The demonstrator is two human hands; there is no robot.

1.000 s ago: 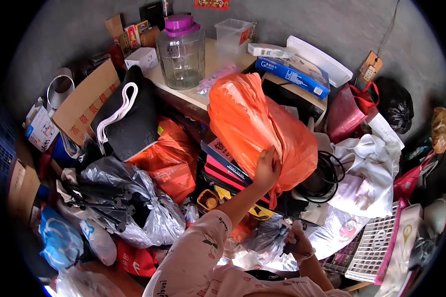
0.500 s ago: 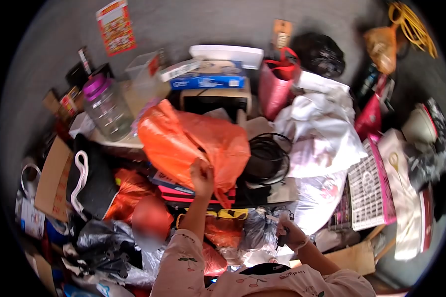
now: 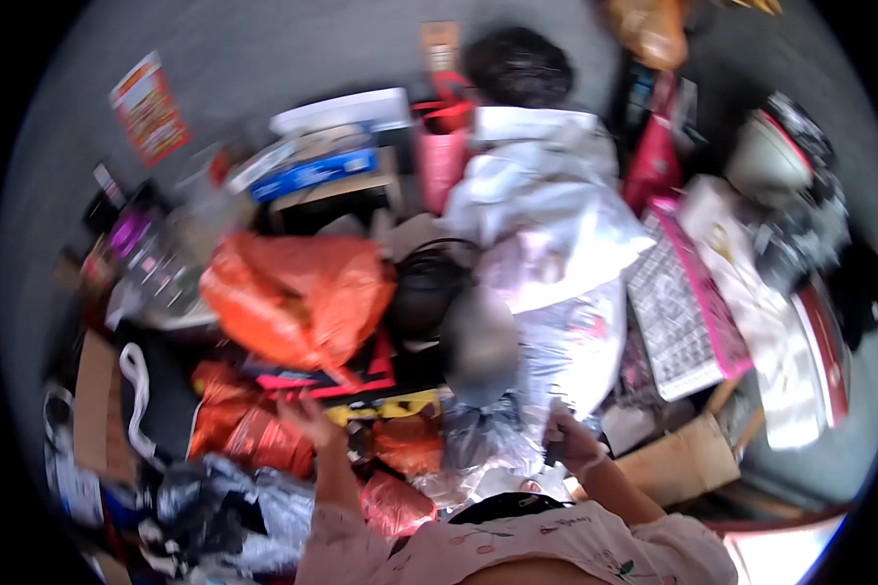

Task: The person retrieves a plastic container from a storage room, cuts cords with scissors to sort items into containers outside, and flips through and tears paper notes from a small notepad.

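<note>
My left hand (image 3: 307, 421) is held out with its fingers apart and nothing in them. It is near the orange plastic bag (image 3: 298, 292), just below a pink-and-black flat item (image 3: 385, 363). Red-orange bags (image 3: 263, 441) lie beneath and beside that hand. My right hand (image 3: 576, 444) is closed around a small dark object (image 3: 553, 452), too blurred to name. It is beside a grey plastic bag (image 3: 493, 434) and under a large white bag (image 3: 580, 341).
A black coiled cable (image 3: 429, 283) lies right of the orange bag. At the right stand a white-and-pink basket (image 3: 678, 312) and a cardboard piece (image 3: 678, 463). A purple-lidded jar (image 3: 156, 263), a blue box (image 3: 312, 175) and a pink bag (image 3: 442, 156) are farther back.
My left hand has let go of the orange bag and come down toward me, fingers spread. My right hand still grips the small dark object. The view has turned, shifting the pile leftward.
</note>
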